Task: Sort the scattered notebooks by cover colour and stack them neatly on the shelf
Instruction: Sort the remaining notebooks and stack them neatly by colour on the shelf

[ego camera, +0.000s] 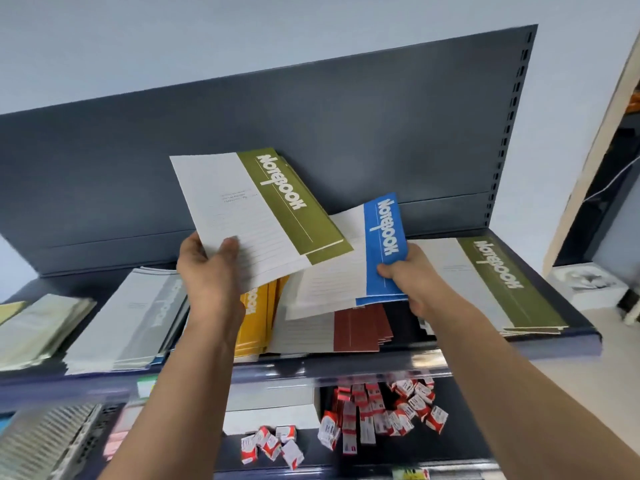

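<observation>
My left hand (207, 271) grips the lower corner of a few olive-green notebooks (256, 209), lifted above the shelf (519, 346). To the right, my right hand (412, 278) pinches a blue notebook (384, 247) by its lower edge, tilted over the middle piles. Under them lie a yellow pile (254, 327), a dark red pile (360, 329) and a black notebook (405, 317), partly hidden. A stack of olive-green notebooks (491, 282) rests at the shelf's right end. A grey stack (138, 313) lies left of my left arm.
A pale green pile (38, 323) sits at the far left of the shelf. The dark back panel (311, 116) rises behind. On the lower shelf lie several small red-and-white boxes (381, 414). A white counter (588, 289) stands to the right.
</observation>
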The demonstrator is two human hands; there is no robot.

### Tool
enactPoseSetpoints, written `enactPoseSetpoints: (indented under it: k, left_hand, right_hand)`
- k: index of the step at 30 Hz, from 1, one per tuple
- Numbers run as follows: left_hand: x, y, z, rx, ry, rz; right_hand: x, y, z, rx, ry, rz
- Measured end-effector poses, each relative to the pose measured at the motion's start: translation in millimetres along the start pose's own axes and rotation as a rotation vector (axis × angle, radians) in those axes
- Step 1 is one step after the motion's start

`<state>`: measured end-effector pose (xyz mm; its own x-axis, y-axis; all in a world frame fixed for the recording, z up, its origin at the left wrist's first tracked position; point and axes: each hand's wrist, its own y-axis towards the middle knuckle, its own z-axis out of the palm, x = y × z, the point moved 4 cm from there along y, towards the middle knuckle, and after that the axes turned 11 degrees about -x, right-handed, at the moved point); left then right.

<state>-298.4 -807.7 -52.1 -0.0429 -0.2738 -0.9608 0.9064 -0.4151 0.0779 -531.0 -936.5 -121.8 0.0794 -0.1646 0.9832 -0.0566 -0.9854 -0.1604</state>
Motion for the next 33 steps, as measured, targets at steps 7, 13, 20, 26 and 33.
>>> enactPoseSetpoints:
  k: [7, 13, 20, 26, 33]
  left_hand:
    - [18.7, 12.8, -14.3, 0.155, 0.086, -0.117]
    - [54.3, -19.3, 33.6, 0.342, 0.164, -0.253]
    - [95.7, -100.0, 124.8, 0.511, 0.232, -0.285]
    - [124.4, -148.2, 171.6, 0.497, 0.261, -0.312]
    - [144.4, -170.8, 185.7, 0.591, 0.763, 0.082]
  right_hand:
    - [-29.4, -12.1, 25.7, -0.064, -0.715, -0.149]
    - [-3.0, -12.8, -45.1, -0.237, -0.618, -0.302]
    - [-1.0, -6.5, -146.0, -0.439, -0.724, -0.285]
    - [-4.4, 15.8, -192.2, -0.328, -0.857, -0.316]
    - [-31.0, 48.5, -201.4, -0.004, -0.948, -0.243]
